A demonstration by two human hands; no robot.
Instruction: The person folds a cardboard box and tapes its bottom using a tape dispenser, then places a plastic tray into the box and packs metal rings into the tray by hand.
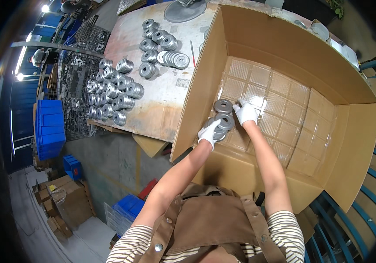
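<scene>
Both my hands wear white gloves and are down inside a large open cardboard box (266,44). My left hand (210,133) is closed on the side of a fanned stack of grey metal rings (226,122), tilted and overlapping. Just beyond that stack, a single grey metal ring (223,105) lies flat in the near-left part of a clear plastic tray (280,87) with square compartments. Beside this ring is my right hand (245,112), its fingers slightly apart and nothing visible in them. The undersides of the held rings are hidden.
Left of the box, a worn table (161,98) carries many stacked metal rings (113,90), a fanned row of rings (173,59) and a red pen-like stick (192,53). Blue bins (50,127) and cartons (69,199) stand further left. Blue slats (374,175) lie at right.
</scene>
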